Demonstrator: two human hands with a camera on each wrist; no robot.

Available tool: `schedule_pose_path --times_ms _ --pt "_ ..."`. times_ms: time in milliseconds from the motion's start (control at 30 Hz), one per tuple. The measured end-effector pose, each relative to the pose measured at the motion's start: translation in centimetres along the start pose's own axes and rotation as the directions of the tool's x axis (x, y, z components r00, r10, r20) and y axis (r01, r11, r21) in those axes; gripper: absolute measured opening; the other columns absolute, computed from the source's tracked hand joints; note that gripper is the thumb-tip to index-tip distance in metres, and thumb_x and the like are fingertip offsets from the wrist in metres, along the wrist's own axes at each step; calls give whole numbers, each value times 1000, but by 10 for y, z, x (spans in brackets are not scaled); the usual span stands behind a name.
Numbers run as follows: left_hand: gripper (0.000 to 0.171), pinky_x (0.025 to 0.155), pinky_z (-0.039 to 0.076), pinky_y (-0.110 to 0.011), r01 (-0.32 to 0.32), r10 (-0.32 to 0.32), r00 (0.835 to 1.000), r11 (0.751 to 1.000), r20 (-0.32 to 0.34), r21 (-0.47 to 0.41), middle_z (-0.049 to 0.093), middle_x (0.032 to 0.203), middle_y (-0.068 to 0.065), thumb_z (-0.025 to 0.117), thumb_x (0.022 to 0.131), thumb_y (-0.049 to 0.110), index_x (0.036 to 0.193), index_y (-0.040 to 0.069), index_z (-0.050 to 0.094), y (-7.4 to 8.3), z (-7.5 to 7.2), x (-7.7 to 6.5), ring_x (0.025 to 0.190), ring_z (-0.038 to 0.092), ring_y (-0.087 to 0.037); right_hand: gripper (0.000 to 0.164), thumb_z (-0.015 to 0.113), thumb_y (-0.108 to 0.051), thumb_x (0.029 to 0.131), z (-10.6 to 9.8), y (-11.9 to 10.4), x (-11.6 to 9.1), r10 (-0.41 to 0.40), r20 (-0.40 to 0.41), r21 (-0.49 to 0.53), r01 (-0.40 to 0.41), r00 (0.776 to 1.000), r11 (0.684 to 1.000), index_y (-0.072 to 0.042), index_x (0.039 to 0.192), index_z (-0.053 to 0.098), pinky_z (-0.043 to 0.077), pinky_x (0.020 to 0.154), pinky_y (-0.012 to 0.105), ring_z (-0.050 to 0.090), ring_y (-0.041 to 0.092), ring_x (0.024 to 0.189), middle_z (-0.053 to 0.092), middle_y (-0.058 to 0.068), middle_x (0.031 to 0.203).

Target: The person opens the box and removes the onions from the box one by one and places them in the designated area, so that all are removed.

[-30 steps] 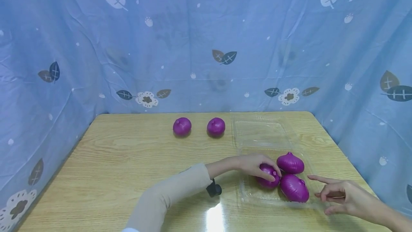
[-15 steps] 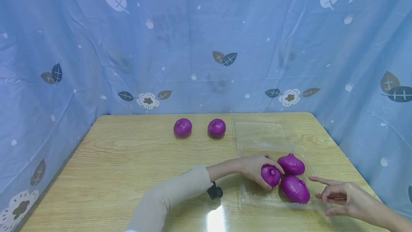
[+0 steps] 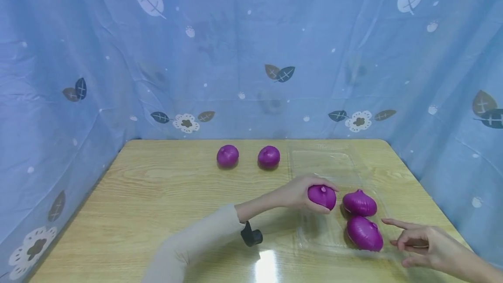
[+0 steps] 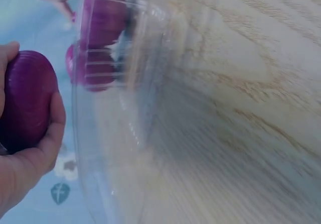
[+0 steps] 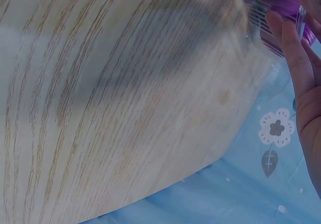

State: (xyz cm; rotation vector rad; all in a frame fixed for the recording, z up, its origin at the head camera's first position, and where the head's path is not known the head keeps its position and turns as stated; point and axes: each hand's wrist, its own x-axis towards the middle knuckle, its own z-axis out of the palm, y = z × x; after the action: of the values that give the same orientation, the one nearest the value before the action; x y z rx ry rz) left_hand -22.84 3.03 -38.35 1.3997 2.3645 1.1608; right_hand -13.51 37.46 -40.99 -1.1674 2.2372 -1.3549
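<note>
Left hand (image 3: pixel 300 191) grips purple onion (image 3: pixel 322 196), raised above left edge of clear tray (image 3: pixel 314 241). Right hand (image 3: pixel 422 243) loose, fingers extended, holding nothing, beside tray with two onions (image 3: pixel 359 203) on table (image 3: pixel 157 195).

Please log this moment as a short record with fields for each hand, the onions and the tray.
left hand: grips one purple onion, held above the tray's left edge
right hand: open, fingers relaxed, beside the tray's right edge, holding nothing
tray: clear plastic, lid open and lying flat toward the back, on the wooden table
onions in tray: two, a rear one and a front one
onions on table: two at the back, left and right, apart from each other
backdrop: blue cloth with leaf and flower print
</note>
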Motion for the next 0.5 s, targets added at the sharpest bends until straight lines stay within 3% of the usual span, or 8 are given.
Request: schedule_pose_path --times_ms 233,500 --pt "50 79 48 -10 96 -96 995 995 -17 -33 62 123 5 83 75 20 121 16 64 -6 -18 -26 105 54 0 23 71 9 78 0 1 1 5 5 -2 -5 1000 1000 -9 91 63 52 79 13 61 6 106 37 -27 143" --pt "56 83 50 -17 161 -169 984 979 -50 -127 61 122 9 86 71 17 122 18 64 -14 -36 -53 106 55 -2 22 69 9 80 -2 3 -1 35 30 15 -35 999 999 -8 92 63 51 80 13 61 6 107 36 -28 144"
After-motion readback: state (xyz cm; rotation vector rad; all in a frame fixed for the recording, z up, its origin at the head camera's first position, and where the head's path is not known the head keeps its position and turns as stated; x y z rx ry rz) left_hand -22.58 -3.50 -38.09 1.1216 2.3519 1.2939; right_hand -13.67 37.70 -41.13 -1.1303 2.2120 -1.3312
